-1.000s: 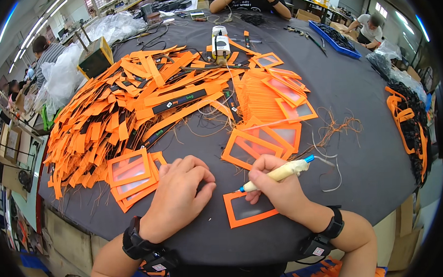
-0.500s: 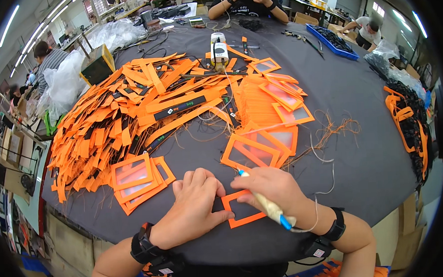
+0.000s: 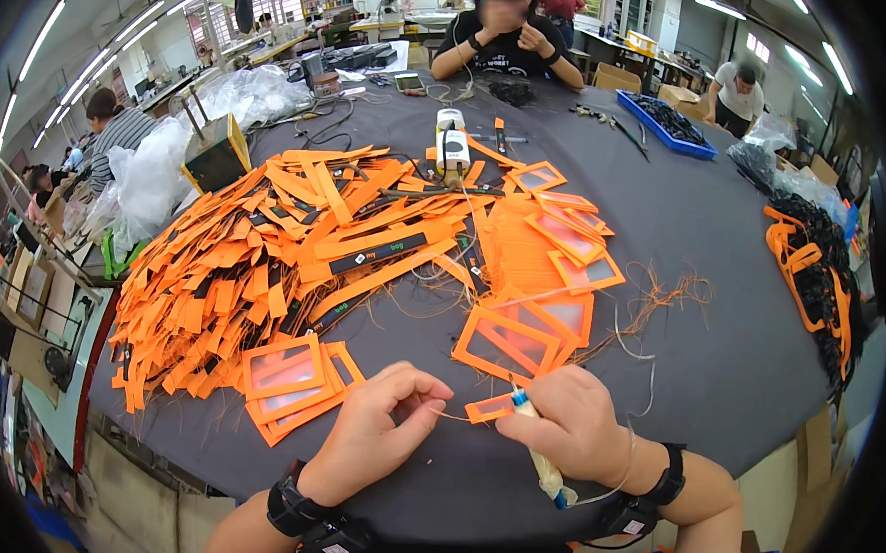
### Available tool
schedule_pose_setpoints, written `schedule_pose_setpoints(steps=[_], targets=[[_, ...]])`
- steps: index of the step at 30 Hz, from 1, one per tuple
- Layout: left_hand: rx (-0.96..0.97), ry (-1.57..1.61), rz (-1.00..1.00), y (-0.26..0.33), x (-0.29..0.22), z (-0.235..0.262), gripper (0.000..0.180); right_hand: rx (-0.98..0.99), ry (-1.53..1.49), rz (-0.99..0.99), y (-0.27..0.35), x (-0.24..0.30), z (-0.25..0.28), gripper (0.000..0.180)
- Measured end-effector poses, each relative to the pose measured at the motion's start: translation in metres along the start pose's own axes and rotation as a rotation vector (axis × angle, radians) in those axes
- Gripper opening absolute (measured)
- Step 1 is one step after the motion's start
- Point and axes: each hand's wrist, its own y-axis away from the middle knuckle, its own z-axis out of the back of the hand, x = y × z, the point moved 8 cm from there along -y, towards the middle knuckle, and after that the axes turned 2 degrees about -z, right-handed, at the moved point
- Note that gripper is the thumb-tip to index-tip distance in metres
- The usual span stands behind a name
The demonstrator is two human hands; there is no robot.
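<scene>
Orange frames fill the head view, which looks down on a dark round surface (image 3: 723, 262). Near its front edge, the left hand (image 3: 385, 420) is curled shut with its fingertips pinched on a thin thread (image 3: 448, 414) that runs across to a small orange frame piece (image 3: 490, 408). That piece lies flat on the surface between the two hands, touching the right one. The right hand (image 3: 571, 425) is closed around a pale glue pen (image 3: 543, 462), whose blue tip rests on the near edge of the frame piece while its tail sticks out below the palm toward the person. Both wrists carry black bands. Just left of the left hand sits a short stack of orange window frames (image 3: 288, 377), and just beyond the right hand lies another group of larger orange frames (image 3: 526, 332), some overlapping. Farther back, a wide heap of orange strips (image 3: 262, 256) covers the left and middle of the surface, with a white and yellow tool (image 3: 451, 148) standing upright behind it. Loose brownish threads (image 3: 665, 300) trail to the right of the frames. A blue tray (image 3: 671, 124) rests at the far right, and a bundle of orange and black straps (image 3: 813, 267) lies along the right rim. Another person (image 3: 506, 38) in a dark shirt sits at the far side, and others work at benches beyond.
</scene>
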Motion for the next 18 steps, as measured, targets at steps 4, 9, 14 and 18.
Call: schedule_pose_setpoints(steps=[4, 9, 14, 18], targets=[[0.174, 0.373, 0.353, 0.009, 0.023, -0.019, 0.02, -0.102, 0.104, 0.131, 0.003, 0.011, 0.005, 0.023], [0.4, 0.635, 0.5, 0.017, 0.022, -0.043, 0.022, -0.106, 0.254, 0.271, 0.007, 0.027, 0.005, 0.023], [0.341, 0.798, 0.459, 0.015, 0.019, -0.041, 0.019, -0.035, 0.308, 0.305, 0.01, 0.032, -0.002, 0.024], [0.319, 0.81, 0.45, 0.016, 0.02, -0.039, 0.016, -0.012, 0.287, 0.305, 0.009, 0.032, -0.006, 0.026]])
